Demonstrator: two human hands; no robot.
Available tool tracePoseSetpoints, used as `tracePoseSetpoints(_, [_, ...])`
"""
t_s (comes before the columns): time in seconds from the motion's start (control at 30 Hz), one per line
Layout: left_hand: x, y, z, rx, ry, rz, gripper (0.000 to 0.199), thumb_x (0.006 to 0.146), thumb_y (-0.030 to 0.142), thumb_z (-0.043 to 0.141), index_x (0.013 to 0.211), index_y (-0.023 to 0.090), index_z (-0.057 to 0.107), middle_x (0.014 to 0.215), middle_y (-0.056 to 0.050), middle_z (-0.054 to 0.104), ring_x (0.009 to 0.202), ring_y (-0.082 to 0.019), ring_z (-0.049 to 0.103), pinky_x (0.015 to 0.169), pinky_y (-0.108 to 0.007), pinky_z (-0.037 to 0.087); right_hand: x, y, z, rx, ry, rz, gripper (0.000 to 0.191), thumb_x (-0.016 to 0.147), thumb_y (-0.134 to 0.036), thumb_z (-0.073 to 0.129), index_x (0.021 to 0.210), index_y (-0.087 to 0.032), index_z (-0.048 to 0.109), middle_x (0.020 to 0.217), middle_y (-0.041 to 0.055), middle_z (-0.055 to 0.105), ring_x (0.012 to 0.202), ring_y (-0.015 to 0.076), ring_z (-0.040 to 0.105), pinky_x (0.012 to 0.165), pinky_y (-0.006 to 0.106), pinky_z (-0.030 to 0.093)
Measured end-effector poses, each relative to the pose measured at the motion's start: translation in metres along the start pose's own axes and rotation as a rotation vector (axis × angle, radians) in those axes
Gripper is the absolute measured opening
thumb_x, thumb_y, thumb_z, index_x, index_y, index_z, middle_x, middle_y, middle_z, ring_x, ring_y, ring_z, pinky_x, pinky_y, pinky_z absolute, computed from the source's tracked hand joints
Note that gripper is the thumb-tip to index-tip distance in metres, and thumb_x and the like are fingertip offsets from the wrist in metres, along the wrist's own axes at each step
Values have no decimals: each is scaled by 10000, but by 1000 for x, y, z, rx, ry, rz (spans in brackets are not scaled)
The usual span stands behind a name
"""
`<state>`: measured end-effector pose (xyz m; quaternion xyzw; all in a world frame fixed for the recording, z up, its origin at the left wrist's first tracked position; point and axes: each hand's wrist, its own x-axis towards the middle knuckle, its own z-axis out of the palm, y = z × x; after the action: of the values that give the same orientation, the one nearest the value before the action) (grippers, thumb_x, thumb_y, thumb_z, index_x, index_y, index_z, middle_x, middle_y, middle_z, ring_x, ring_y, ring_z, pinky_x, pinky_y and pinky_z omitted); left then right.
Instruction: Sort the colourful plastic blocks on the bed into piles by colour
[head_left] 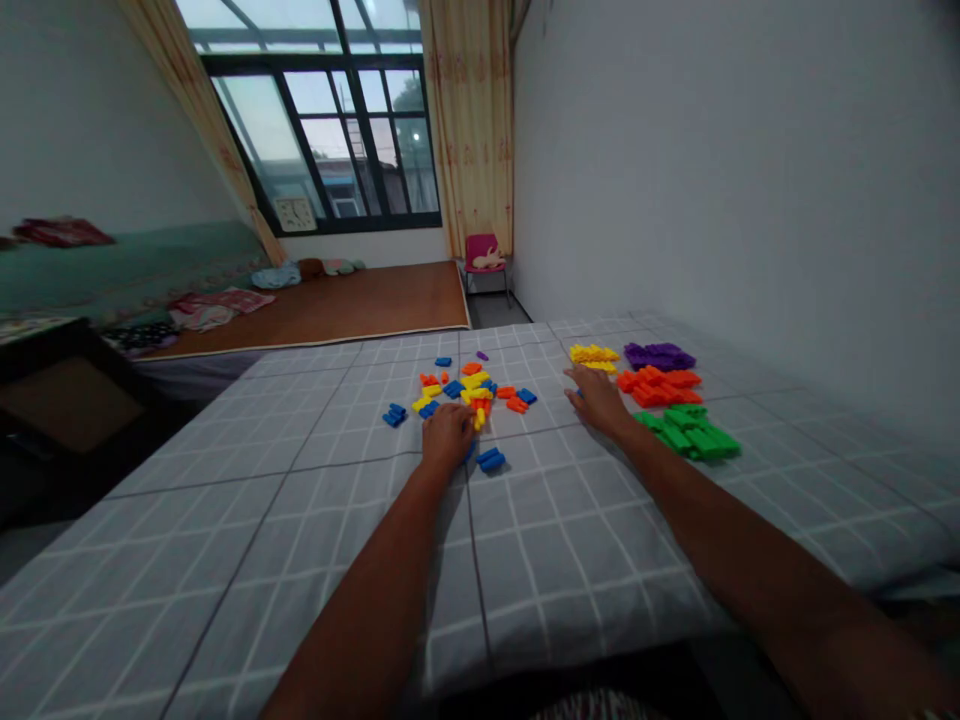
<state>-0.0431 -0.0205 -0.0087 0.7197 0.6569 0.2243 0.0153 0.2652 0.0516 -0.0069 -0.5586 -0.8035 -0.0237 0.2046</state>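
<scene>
Curling beside scattered blue, yellow and orange plastic pieces (475,381), the left hand (448,435) hides any grip; the right hand (599,402), fingers parted beside the yellow plastic heap (592,354), leaves its hold unclear. Purple, orange and green plastic heaps (660,387) seem separated by colour.

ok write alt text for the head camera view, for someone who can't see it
A person's left hand is among scattered blue, yellow and orange pieces on a grey checked cloth, and the right hand is by a yellow pile, near a purple pile, an orange pile and a green pile. A window is beyond.
</scene>
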Motion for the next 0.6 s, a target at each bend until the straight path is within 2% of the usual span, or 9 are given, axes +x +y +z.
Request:
tracePoseSetpoints(0.07, [-1, 0, -2, 8, 10, -39, 278, 873, 249, 506, 1055, 251, 716, 1165, -48, 682, 1132, -228, 562, 927, -357, 443, 15, -17, 0, 69, -80, -174, 427, 905, -210, 487, 1324, -174, 558, 1396, 122, 538, 1265, 258, 475, 1071, 434, 367])
tracePoseSetpoints(0.13, [-2, -2, -3, 4, 14, -39, 268, 875, 251, 507, 1040, 250, 718, 1160, -49, 680, 1129, -223, 559, 927, -350, 438, 30, -34, 3, 106, -178, -282, 442, 863, -127, 504, 1293, -183, 588, 1354, 96, 582, 1227, 233, 515, 1066, 388, 375])
tracePoseSetpoints(0.27, [-4, -9, -1, -13, 16, -9, 258, 880, 255, 499, 1017, 240, 717, 1161, -49, 678, 1126, -207, 556, 955, -340, 417, 46, -56, 15, 86, -319, -299, 456, 795, -87, 573, 1237, -186, 633, 1291, 95, 632, 1168, 247, 570, 1002, 349, 421])
tracePoseSetpoints(0.33, [-3, -11, 0, -12, 20, 3, 260, 876, 248, 496, 1015, 233, 715, 1156, -47, 682, 1119, -204, 557, 960, -337, 412, 44, -60, 20, 83, -337, -274, 419, 795, -113, 601, 1205, -180, 647, 1239, 97, 662, 1134, 248, 594, 965, 332, 440])
tracePoseSetpoints(0.47, [-3, -12, 1, -6, 27, 8, 254, 872, 261, 499, 1000, 230, 717, 1153, -47, 686, 1113, -214, 557, 947, -337, 418, 35, -53, 15, 113, -340, -219, 382, 809, -169, 629, 1190, -192, 639, 1188, 87, 684, 1075, 225, 624, 904, 303, 459])
tracePoseSetpoints(0.53, [-3, -11, 0, -8, 26, 7, 254, 875, 271, 499, 996, 230, 718, 1151, -50, 687, 1117, -220, 555, 950, -342, 417, 33, -37, 2, 133, -365, -198, 382, 806, -172, 634, 1187, -204, 637, 1127, 76, 706, 1008, 207, 648, 857, 284, 473])
tracePoseSetpoints(0.6, [-3, -9, -1, -13, 24, 11, 257, 879, 277, 496, 1000, 231, 718, 1149, -53, 686, 1119, -221, 555, 952, -346, 418, 33, -13, -17, 128, -328, -153, 397, 805, -151, 620, 1197, -211, 630, 1114, 68, 707, 980, 193, 653, 839, 272, 477])
